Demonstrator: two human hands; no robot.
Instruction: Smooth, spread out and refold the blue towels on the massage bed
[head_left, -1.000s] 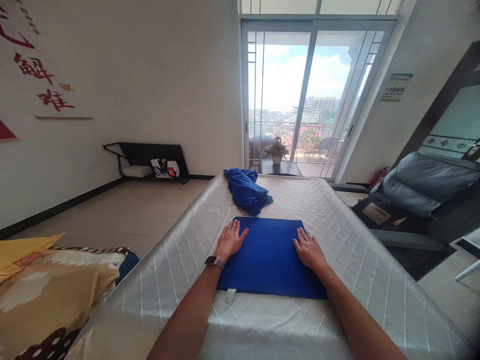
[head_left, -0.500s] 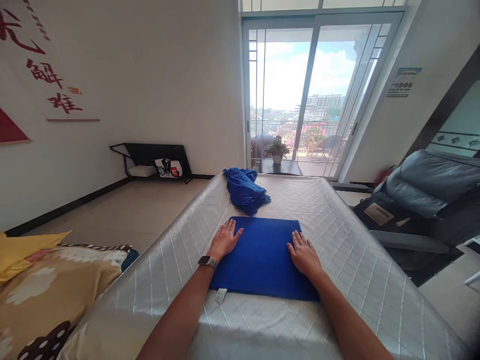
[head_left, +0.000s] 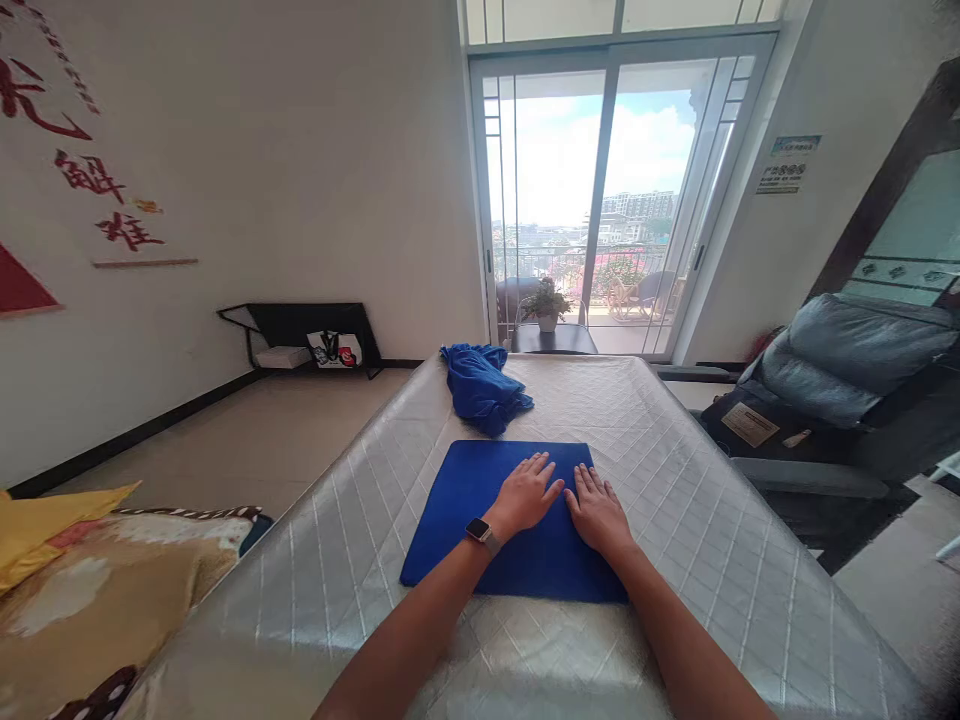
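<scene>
The left hand (head_left: 527, 492), with one watch (head_left: 478, 530) at its wrist, and the right hand (head_left: 598, 510) both lie flat, fingers outstretched, on one flat blue cloth (head_left: 457, 500). Just beyond is one crumpled blue cloth (head_left: 482, 390); one silver quilted cover (head_left: 360, 560) lies under both. Farther out stands one potted plant (head_left: 547, 303). Unlike half a second ago, the left hand is off the flat blue cloth's left edge and now close beside the right hand.
</scene>
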